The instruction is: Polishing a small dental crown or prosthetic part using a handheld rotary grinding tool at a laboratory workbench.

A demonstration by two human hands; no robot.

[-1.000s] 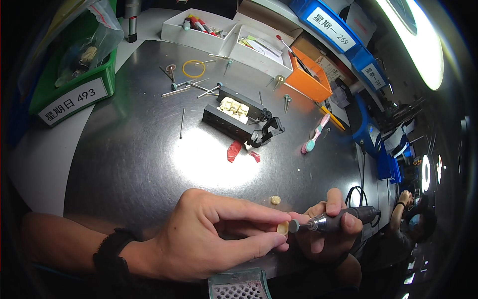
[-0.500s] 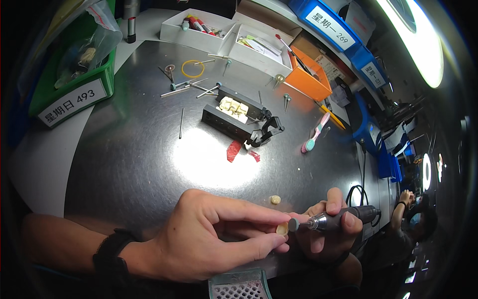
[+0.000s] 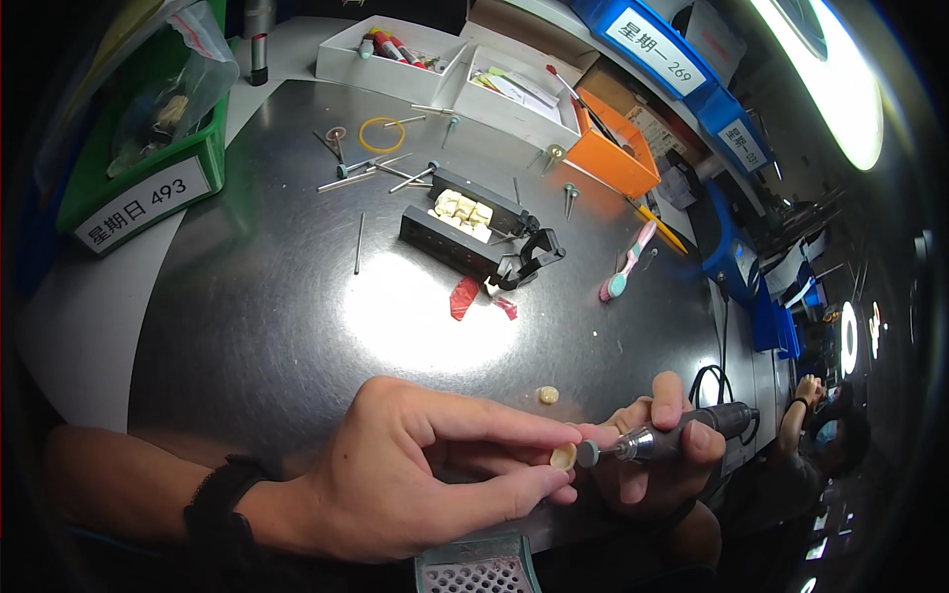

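Between thumb and fingertips, my left hand (image 3: 435,469) pinches a small, hollow, cream-coloured dental crown (image 3: 562,457). My right hand (image 3: 657,455) is wrapped round a dark rotary handpiece (image 3: 682,437) with a metal collar. A grey-green grinding disc (image 3: 588,455) at its tip sits just beside the crown's edge; whether they touch I cannot tell. Just beyond my fingers lies a second tooth-coloured crown (image 3: 548,394). Farther off, a black dental articulator (image 3: 455,244) holds a cream tooth model (image 3: 463,214).
Several loose burs (image 3: 376,173) and a yellow rubber band (image 3: 383,134) lie on the metal tabletop (image 3: 267,296). A toothbrush (image 3: 628,262) and red film scraps (image 3: 464,297) are nearer. Around stand white boxes (image 3: 390,74), an orange tray (image 3: 633,173), a green bin (image 3: 213,158) and a perforated grille (image 3: 474,573).
The handpiece and its disc have shifted slightly to the right. The crown in my left hand has turned a little, showing more of its hollow side.
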